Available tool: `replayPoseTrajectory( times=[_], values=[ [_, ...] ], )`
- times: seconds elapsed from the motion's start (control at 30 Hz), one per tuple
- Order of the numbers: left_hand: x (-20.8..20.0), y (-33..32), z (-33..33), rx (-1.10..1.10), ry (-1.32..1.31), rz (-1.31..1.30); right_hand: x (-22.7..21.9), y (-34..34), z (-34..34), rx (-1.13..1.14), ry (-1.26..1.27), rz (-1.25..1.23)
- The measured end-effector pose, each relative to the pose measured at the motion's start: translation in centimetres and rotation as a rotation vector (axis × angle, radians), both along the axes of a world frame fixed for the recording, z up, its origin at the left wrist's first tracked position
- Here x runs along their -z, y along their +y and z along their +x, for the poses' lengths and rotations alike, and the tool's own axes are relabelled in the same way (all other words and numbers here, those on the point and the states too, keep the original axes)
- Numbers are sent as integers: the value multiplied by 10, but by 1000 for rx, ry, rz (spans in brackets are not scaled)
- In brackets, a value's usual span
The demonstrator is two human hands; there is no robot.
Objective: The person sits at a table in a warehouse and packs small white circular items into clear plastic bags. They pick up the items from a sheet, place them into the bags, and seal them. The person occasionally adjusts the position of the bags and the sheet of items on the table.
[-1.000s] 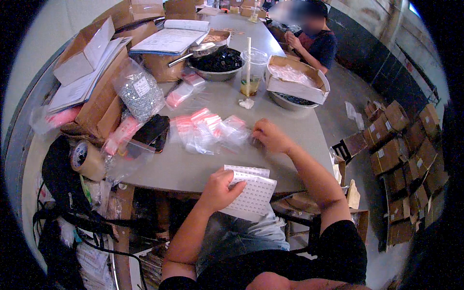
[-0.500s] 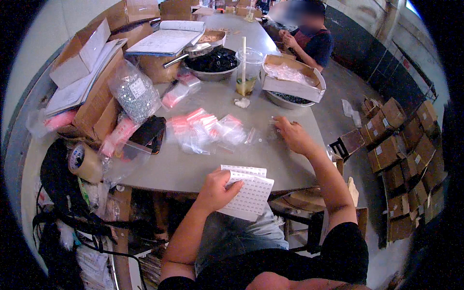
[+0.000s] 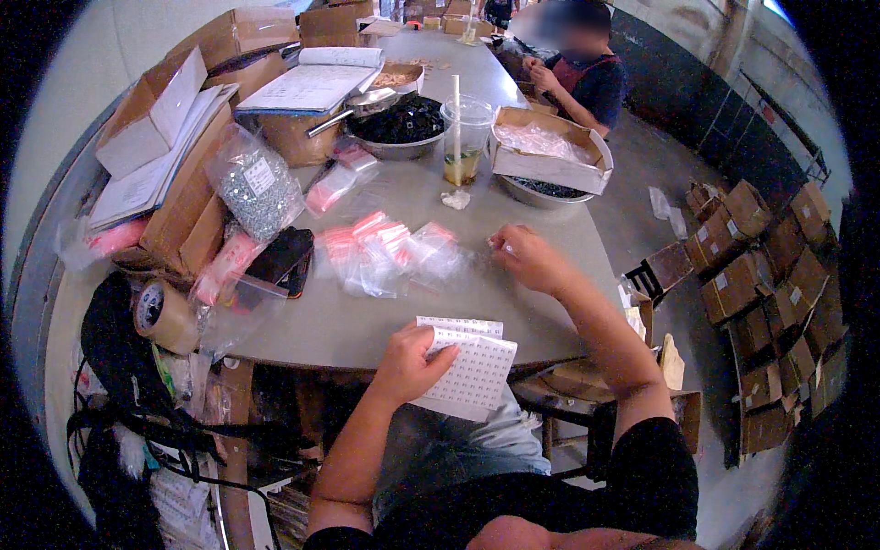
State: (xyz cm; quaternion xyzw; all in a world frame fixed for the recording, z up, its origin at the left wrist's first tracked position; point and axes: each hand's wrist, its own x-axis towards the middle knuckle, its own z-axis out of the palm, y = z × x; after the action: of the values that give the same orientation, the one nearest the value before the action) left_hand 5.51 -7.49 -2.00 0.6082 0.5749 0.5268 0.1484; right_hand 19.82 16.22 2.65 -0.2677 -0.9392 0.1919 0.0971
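Over my lap and the table's front edge, my left hand (image 3: 412, 367) grips a folded sheet of small labels (image 3: 472, 371), thumb on top. It is white with rows of tiny printing. My right hand (image 3: 527, 257) is above the table, right of the bag pile, its fingers pinched together. Whatever lies between those fingertips is too small and blurred to name. Just left of that hand lies a loose pile of clear plastic zip bags (image 3: 390, 252) with red-pink top edges.
Behind stand a plastic cup with a straw (image 3: 461, 151), a bowl of black parts (image 3: 399, 128) and an open white box (image 3: 550, 151). At left are a bag of metal pieces (image 3: 252, 183), a tape roll (image 3: 165, 312) and cartons (image 3: 183, 220). Another person (image 3: 587, 78) sits at far right.
My right hand has shifted left toward the zip bags, with its fingers drawn together. The left hand and the label sheet stay almost where they were.
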Motion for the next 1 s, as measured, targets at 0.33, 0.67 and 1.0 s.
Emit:
replayPoseTrajectory(
  times=[0.33,0.67,1.0],
  values=[
    [-7,-4,0,-14,2,-49,26,23,-35,189,-240,34],
    [-7,-2,-3,113,58,57,0,-40,7,-104,153,-466],
    [-4,-3,-5,118,161,-17,-19,-89,3,-281,77,-241]
  ],
)
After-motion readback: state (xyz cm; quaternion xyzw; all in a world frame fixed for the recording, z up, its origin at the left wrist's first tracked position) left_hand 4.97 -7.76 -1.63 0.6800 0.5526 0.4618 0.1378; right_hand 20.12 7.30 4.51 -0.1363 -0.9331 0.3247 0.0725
